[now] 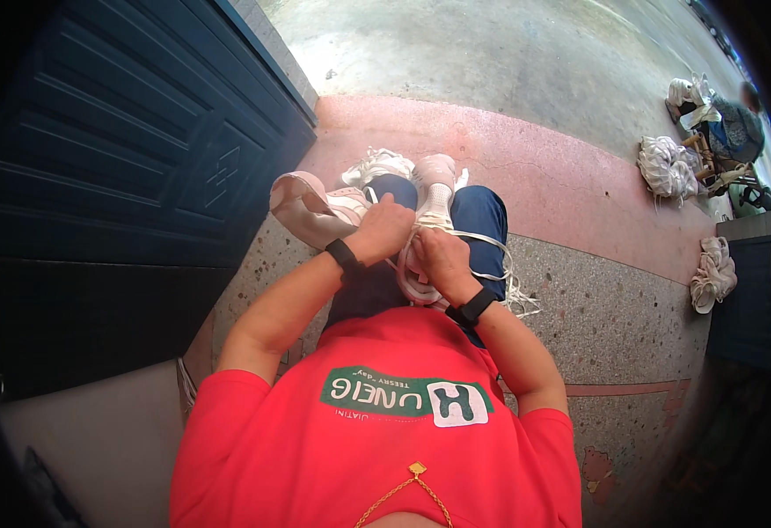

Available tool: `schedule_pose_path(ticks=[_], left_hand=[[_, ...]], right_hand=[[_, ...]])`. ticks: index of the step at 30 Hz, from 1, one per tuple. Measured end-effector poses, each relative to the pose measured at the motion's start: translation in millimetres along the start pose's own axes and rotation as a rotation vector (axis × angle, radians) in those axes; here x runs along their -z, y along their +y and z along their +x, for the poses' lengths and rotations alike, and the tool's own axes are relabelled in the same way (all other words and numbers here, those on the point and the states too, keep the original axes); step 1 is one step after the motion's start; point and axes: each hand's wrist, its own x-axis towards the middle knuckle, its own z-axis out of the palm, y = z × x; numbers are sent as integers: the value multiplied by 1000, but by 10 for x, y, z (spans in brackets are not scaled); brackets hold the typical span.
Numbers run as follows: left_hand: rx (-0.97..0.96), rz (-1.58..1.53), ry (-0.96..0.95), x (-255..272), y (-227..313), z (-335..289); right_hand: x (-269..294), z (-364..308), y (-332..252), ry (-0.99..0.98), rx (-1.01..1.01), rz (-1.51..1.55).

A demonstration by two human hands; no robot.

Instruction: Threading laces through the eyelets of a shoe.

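Observation:
A pale pink and white shoe [438, 173] lies across my lap, its toe pointing away from me. My left hand [387, 231] is closed at the shoe's lacing, with the fingertips partly hidden. Close beside it, my right hand [443, 260] is closed too, pinching the white shoelace [496, 241]. The lace loops out to the right over my dark blue trouser leg, and a bundle of loose lace ends hangs beside my knee. Left of my hands rests another pale shoe [302, 211], tilted with its opening showing. White laces [378, 165] are bunched just beyond my left knee.
A dark blue panelled door [139, 132] stands close on my left. Bundles of white shoes [667, 167] lie on the floor at the far right, near a seated person [737, 132]. A further pale shoe bundle [713, 275] sits beside a dark panel at the right.

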Motion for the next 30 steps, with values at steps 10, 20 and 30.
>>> schedule_pose_path(ticks=[10,20,30], left_hand=[[83,75,280,115,161,12],[111,13,125,-59,289,19],[116,-438,-125,8,233,181]], right_hand=[[420,47,237,-319,-109,532],[3207,-1347,962,418,547,2155],[3129,-1525,1282,498,651,2075]])
